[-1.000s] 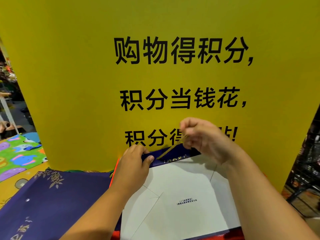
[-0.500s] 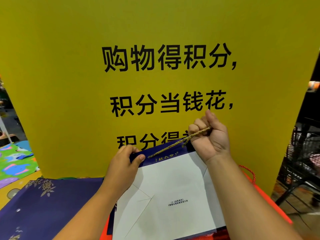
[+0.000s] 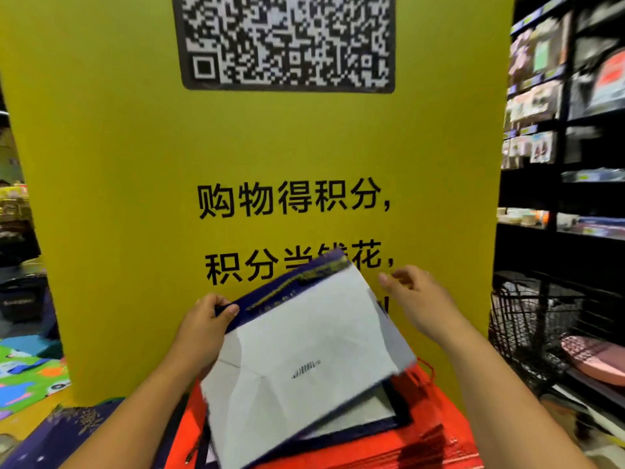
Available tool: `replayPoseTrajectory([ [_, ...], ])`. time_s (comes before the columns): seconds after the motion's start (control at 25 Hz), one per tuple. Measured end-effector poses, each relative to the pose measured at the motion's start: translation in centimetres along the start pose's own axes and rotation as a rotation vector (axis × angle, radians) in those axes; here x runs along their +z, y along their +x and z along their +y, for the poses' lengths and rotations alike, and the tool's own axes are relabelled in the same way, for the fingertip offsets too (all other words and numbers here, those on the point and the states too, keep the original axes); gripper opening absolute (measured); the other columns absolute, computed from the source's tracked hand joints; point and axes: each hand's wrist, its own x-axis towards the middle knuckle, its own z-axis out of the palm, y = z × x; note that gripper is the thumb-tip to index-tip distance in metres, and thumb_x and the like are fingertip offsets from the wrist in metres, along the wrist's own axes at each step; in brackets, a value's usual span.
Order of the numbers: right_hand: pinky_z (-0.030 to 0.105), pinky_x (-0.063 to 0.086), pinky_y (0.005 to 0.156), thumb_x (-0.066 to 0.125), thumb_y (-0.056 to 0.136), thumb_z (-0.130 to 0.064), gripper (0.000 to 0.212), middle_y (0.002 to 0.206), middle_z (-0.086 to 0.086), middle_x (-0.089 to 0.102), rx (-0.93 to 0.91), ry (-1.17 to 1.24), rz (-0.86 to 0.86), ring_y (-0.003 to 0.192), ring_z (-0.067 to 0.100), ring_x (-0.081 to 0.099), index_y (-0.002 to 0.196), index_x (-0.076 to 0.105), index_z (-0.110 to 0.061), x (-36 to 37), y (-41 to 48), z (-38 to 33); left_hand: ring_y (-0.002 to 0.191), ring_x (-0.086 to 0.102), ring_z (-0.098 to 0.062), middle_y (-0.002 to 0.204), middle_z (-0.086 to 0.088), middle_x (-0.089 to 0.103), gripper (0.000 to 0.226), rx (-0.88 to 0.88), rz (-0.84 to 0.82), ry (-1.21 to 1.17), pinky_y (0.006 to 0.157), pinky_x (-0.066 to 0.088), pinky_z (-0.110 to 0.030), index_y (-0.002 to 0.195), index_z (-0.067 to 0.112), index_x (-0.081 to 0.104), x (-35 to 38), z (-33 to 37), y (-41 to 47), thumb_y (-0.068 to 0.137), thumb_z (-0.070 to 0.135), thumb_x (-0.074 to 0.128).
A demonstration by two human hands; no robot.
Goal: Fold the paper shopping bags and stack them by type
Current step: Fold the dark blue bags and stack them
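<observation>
A folded paper bag (image 3: 304, 360), navy at the rim and with its white underside turned up, is being held tilted above the stacks. Its upper left corner is being pinched by the fingers (image 3: 231, 309) of the left hand (image 3: 203, 328), thumb on top. A gold cord handle (image 3: 297, 282) is lying along the navy rim just right of those fingers. The right hand (image 3: 417, 299) is being held released, loosely spread just beside the bag's upper right corner. Whether it is touching the paper cannot be told.

Below the right fingers, a second flat bag (image 3: 395, 419) with a dark border is being partly covered by the held one. It is lying on a stack of red bags (image 3: 439, 445). Below and left of the left fingers, a navy bag with gold print (image 3: 67, 434) is being cut off by the frame edge.

Behind the fingers the view is being blocked by a yellow sign board (image 3: 135, 198) bearing a QR code (image 3: 287, 38). Part of its black lettering is being hidden by the bag. Right of the right fingers, dark shelves (image 3: 558, 96) and a wire basket (image 3: 527, 326) are being shown, blurred. Far left, a colourful mat (image 3: 23, 374) is being seen.

The counter under the stacks is being hidden, and the small print on the bag is too smeared to read.
</observation>
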Motion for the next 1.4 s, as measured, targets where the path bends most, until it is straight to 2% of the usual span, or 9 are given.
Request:
replayPoseTrajectory([
  [0.16,0.041,0.055,0.082,0.056,0.082,-0.066,0.07,0.111,0.012,0.071,0.395,0.651,-0.328,0.099,0.031,0.069,0.122,0.057,-0.009,-0.4,-4.8,1.9,0.062,0.053,-0.029,0.067,-0.013,0.058,0.03,-0.194,0.039,0.055,0.058,0.033,-0.036,0.076,0.012,0.05,-2.3,3.3,-0.1,0.1,0.028,0.055],
  [0.36,0.045,0.051,0.095,0.075,0.086,-0.017,0.031,0.117,0.01,0.072,0.233,0.779,-0.466,0.106,0.03,0.068,0.115,0.068,-0.012,4.2,-8.9,0.6,0.056,0.043,-0.021,0.063,-0.008,0.045,0.03,-0.316,-0.21,0.002,0.054,0.026,-0.031,0.075,0.013,0.043,-1.7,5.4,-6.2,0.101,0.024,0.055],
  [0.56,0.053,0.05,0.1,0.067,0.089,0.0,0.047,0.127,0.012,0.068,0.123,0.772,-0.549,0.114,0.034,0.066,0.132,0.055,-0.015,1.0,-7.2,0.4,0.083,0.058,-0.016,0.1,-0.004,0.065,0.049,-0.348,-0.384,-0.187,0.07,0.045,-0.032,0.109,0.017,0.048,-5.3,6.3,-10.2,0.081,0.045,0.078],
  [0.72,0.042,0.048,0.105,0.067,0.091,-0.001,0.045,0.132,0.012,0.065,-0.001,0.487,-0.851,0.121,0.029,0.062,0.134,0.055,-0.006,-0.5,-6.5,-0.9,0.109,0.055,-0.02,0.13,0.001,0.053,0.071,-0.214,-0.157,-0.154,0.093,0.045,-0.042,0.131,0.027,0.044,-7.8,5.6,-8.2,0.076,0.059,0.075],
  [0.8,0.039,0.049,0.103,0.066,0.092,0.0,0.039,0.129,0.015,0.066,0.013,0.42,-0.94,0.119,0.029,0.063,0.13,0.059,-0.004,-0.9,-6.3,-1.8,0.109,0.058,-0.013,0.12,0.008,0.062,0.069,-0.12,-0.365,0.033,0.097,0.047,-0.039,0.119,0.026,0.057,-8.2,4.8,-7.7,0.068,0.069,0.073],
  [0.88,0.036,0.051,0.094,0.07,0.09,-0.003,0.031,0.118,0.012,0.071,0.006,0.302,-1.007,0.11,0.026,0.067,0.12,0.065,-0.005,-0.6,-6.1,-2.5,0.079,0.068,-0.011,0.091,0.003,0.073,0.037,-0.177,-0.601,-0.07,0.07,0.054,-0.027,0.1,0.013,0.063,-7.5,3.7,-8.1,0.083,0.045,0.075],
  [1.0,0.029,0.048,0.076,0.082,0.082,-0.029,0.02,0.09,-0.009,0.072,-0.138,-0.147,-0.779,0.09,0.019,0.066,0.096,0.069,-0.024,0.3,-5.5,-3.4,0.057,0.063,-0.018,0.074,-0.013,0.068,0.017,-0.244,-0.451,-0.313,0.054,0.045,-0.026,0.08,0.008,0.056,-5.7,2.2,-8.7,0.093,0.015,0.065],
  [1.16,0.032,0.044,0.097,0.071,0.09,-0.043,0.042,0.134,-0.005,0.058,-0.218,-0.433,-0.367,0.123,0.019,0.053,0.128,0.061,-0.029,1.2,-3.8,-1.9,0.058,0.061,-0.024,0.072,-0.019,0.066,0.024,-0.42,-0.106,-0.467,0.057,0.044,-0.031,0.076,0.008,0.056,-4.5,-1.1,-6.2,0.097,0.018,0.061],
  [1.4,0.049,0.01,0.123,0.042,0.097,-0.063,0.062,0.167,0.003,0.012,-0.15,-0.589,-0.728,0.154,0.027,0.007,0.154,0.026,-0.044,7.4,-4.2,2.6,0.112,0.058,-0.032,0.127,-0.018,0.061,0.046,-0.417,-0.082,-0.103,0.086,0.041,-0.032,0.129,0.0,0.057,0.8,-3.0,-4.3,0.093,0.027,0.068],
])
